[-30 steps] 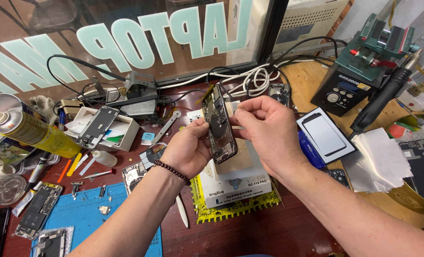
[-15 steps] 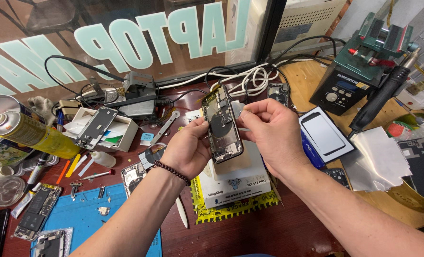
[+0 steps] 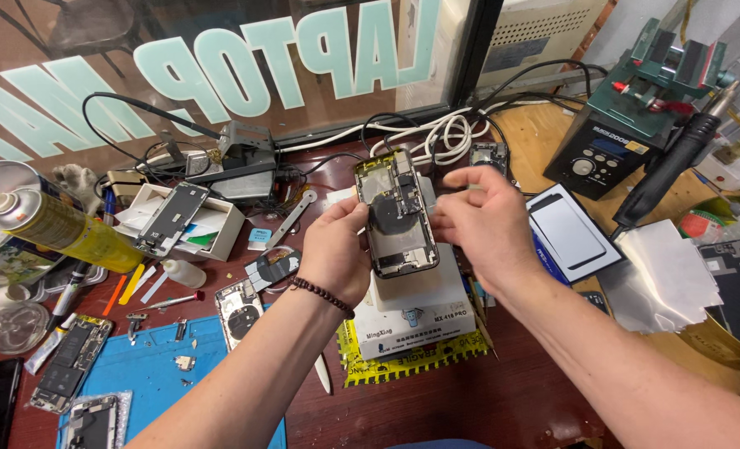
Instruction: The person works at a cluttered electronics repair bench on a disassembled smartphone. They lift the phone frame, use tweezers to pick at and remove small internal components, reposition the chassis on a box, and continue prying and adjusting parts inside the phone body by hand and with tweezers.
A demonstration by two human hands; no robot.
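- The wooden workbench [image 3: 503, 399] is carrying everything; a blue mat [image 3: 162, 374] is lying at its left part and a white heating block [image 3: 416, 303] is standing in the middle, on a yellow pad [image 3: 403, 359].
- The opened phone [image 3: 397, 214] is being held in the air over the white block, near upright, with its inner parts facing the camera. I am judging it light and stiff, but fragile inside; the safe place to take it is the metal frame at the long edges, not the exposed coil and boards.
- The left hand [image 3: 337, 254] is closing narrowly around the left edge of the phone, thumb in front.
- The right hand [image 3: 482, 224] is pinching a thin tool [image 3: 434, 205] at the right edge of the phone.
- Counting: one phone in hand, at least four other opened phone bodies lying around, one yellow spray can [image 3: 62, 229], one soldering station [image 3: 611, 150].
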